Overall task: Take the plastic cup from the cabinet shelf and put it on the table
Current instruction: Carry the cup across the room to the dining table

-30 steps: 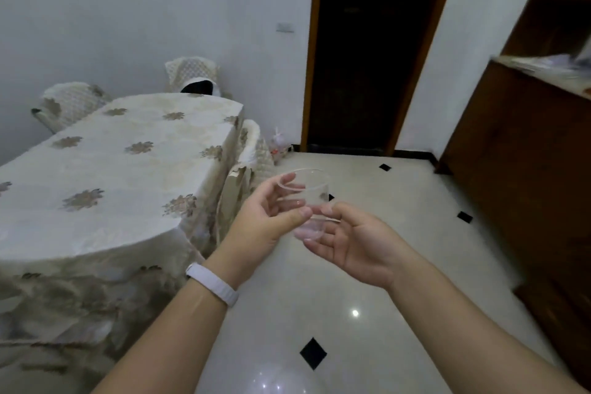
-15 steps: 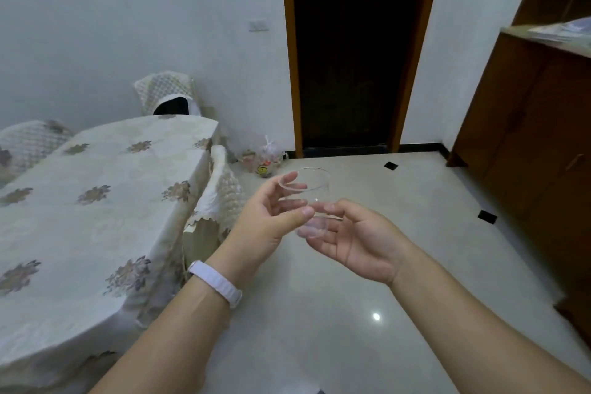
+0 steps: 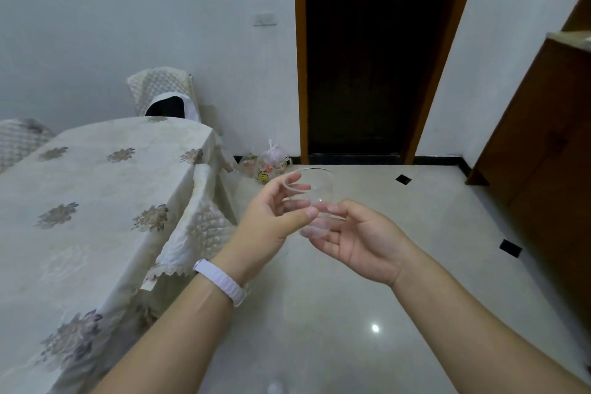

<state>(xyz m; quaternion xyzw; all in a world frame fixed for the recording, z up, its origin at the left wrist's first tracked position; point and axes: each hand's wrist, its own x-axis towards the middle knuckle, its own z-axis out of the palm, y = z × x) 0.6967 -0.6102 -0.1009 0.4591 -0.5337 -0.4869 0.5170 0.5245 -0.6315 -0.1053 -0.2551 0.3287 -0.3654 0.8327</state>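
The person is holding a small clear plastic cup (image 3: 311, 198) out in front of them over the pale tiled floor (image 3: 367, 281), with the cup upright and its rim tilting slightly toward the left hand. The left hand (image 3: 271, 217), which is wearing a white wristband (image 3: 224, 281), is closing thumb and fingers around the cup's left side, while the right hand (image 3: 361, 240) is cupping it from below and from the right, fingertips touching its base and lower wall. So both hands are gripping the cup, and it is hanging in the air between them, not yet over the table. The table, draped in a cream cloth with grey flower motifs (image 3: 96, 201), is standing to the left, its near right corner just left of the left forearm, with covered chairs (image 3: 163, 89) at its far end. The step in hand looks like the carry to the table. To do it well, the person is probably best keeping the squeeze light, since a thin clear cup will likely flex or pop out under pressure, and keeping the base level while swinging left. A flat stretch of cloth away from the draped edge looks like the safest spot, because folds near the corner could tip such a light cup.
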